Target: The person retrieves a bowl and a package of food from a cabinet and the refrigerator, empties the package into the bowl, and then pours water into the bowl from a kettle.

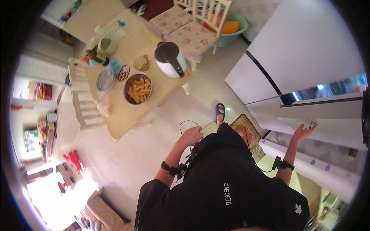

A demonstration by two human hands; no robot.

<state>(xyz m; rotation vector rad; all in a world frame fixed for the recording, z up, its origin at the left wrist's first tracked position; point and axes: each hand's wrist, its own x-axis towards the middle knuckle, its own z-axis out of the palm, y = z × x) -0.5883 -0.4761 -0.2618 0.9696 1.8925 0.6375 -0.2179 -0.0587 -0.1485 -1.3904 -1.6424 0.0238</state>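
My right hand (304, 133) is at the white refrigerator door (332, 130), fingers spread, palm turned up, fingertips at or very near its surface. The door stands partly open, and a lit strip of the refrigerator's inside (332, 89) shows beyond it. In front of my body, my left hand (191, 136) has curled fingers. A thin black cable (188, 121) loops around that hand; whether the fingers grip it is hidden. Both wrists wear black straps with small devices.
A dining table (144, 112) at the left bears a steel bowl of brown food sticks (139, 88), a white-and-black appliance (170, 60), a glass cup (141, 62) and a lidded bowl (105, 79). Chairs (193, 36) surround it. A patterned mat (245, 130) lies by the refrigerator.
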